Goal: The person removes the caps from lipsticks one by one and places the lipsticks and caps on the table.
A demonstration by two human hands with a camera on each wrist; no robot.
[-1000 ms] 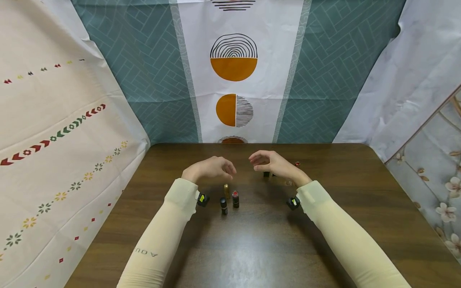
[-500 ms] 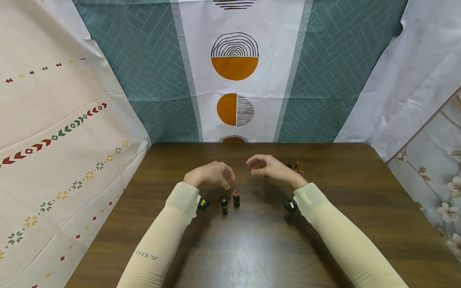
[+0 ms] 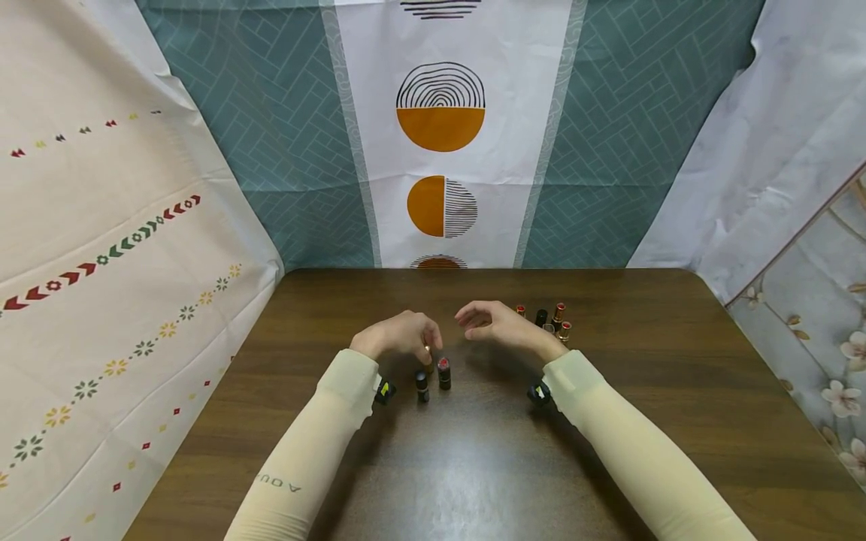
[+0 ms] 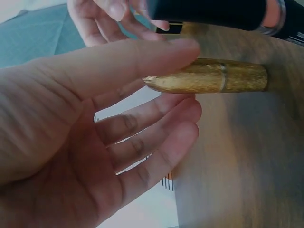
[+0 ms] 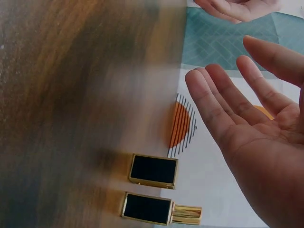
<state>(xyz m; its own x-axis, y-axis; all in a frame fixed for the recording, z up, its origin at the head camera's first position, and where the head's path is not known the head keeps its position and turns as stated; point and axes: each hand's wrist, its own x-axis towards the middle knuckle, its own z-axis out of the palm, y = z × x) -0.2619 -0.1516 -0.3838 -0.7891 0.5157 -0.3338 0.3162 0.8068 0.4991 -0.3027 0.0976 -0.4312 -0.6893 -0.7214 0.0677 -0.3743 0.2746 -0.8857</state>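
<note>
My left hand hovers over a gold bullet-shaped lipstick tube standing upright on the table. In the left wrist view its thumb and loosely bent fingers lie around the tube's pointed top; no firm pinch shows, and the index fingertip is hidden. Nearer me stand a dark tube and an uncapped red lipstick. My right hand is in the air to the right, fingers relaxed, holding nothing. Beyond its palm, the right wrist view shows a black-and-gold lipstick cap and a matching lipstick base.
Several lipsticks, some with red tips, stand in a group behind the right wrist on the brown wooden table. A patterned cloth hangs at the table's far edge, with more fabric at both sides.
The left hand has lowered around the top of the gold tube. My right hand has moved left and toward me, uncovering more of the lipstick group behind it.
</note>
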